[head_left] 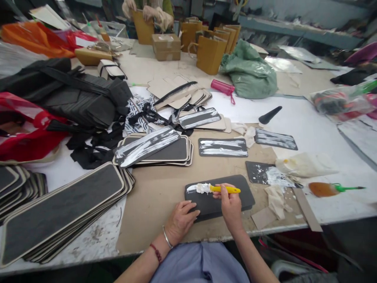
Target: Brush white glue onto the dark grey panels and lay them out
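Observation:
A brush with a yellow handle (232, 190) is gripped in my right hand (231, 206). Its head, thick with white paste (203, 188), touches a dark grey rectangular panel (232, 182) lying in front of me, and a white streak marks the panel's left end. More dark panels seem stacked beneath it. My left hand (181, 220) rests with fingers spread on the panel's near left edge. Just beyond lies a panel with white stripes (223, 147). Another white-streaked panel (147, 146) leans across a stack of cream-edged panels (176, 150) on the left.
Long cream-edged panels (63, 206) are stacked at left. At right lie a paste-smeared board (255, 173), a bottle of amber liquid (324, 189) and a cardboard strip (308, 210). Across the table, another person's gloved hands (151, 13) hold a tan piece near a cardboard box (167, 47).

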`<act>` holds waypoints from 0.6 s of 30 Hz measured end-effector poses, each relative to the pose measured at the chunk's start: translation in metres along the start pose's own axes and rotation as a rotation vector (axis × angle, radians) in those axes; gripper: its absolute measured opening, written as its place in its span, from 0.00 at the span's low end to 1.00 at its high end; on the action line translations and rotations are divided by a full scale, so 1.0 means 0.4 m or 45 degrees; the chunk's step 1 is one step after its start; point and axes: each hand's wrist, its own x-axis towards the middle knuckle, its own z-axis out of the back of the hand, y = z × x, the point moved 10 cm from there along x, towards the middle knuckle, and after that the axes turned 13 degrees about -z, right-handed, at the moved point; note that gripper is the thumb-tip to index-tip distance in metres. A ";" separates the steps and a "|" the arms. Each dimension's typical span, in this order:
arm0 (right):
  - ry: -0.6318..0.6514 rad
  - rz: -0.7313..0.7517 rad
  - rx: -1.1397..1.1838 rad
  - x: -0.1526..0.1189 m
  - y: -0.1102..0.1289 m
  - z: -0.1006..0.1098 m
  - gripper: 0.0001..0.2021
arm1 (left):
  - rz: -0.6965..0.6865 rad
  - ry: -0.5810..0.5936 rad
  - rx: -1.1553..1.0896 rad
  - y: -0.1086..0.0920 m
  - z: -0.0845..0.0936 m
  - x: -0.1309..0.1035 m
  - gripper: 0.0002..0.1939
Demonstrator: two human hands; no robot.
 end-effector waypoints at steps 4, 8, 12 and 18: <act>-0.189 -0.012 -0.039 0.055 -0.013 0.135 0.19 | -0.024 -0.017 -0.002 -0.002 0.007 0.000 0.12; -0.354 0.001 -0.035 0.117 -0.025 0.262 0.21 | -0.024 -0.008 0.016 -0.006 0.009 0.000 0.12; -0.495 0.025 -0.048 0.159 -0.038 0.369 0.23 | -0.045 0.006 0.054 -0.012 0.008 0.004 0.12; -0.606 0.055 -0.124 0.095 -0.008 0.430 0.24 | -0.053 0.011 0.019 -0.013 0.004 0.001 0.13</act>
